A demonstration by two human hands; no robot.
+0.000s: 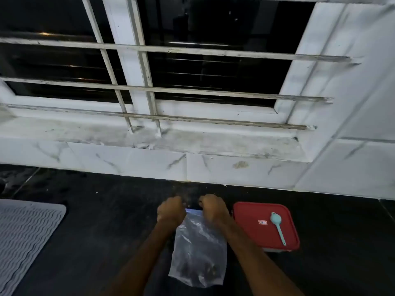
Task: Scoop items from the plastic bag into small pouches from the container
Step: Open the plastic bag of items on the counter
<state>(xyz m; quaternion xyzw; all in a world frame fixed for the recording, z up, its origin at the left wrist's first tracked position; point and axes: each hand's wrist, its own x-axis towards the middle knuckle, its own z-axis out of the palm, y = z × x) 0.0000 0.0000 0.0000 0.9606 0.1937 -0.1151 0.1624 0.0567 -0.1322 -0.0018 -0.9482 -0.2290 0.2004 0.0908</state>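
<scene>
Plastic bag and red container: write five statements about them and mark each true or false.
1. The person's left grip and right grip both hold the top of the plastic bag. True.
2. The container is open. False: its red lid is on.
3. A teal spoon lies on that lid. True.
4. The container stands left of the bag. False: it stands to its right.
5. The bag is empty. False: dark items show at its bottom.
</scene>
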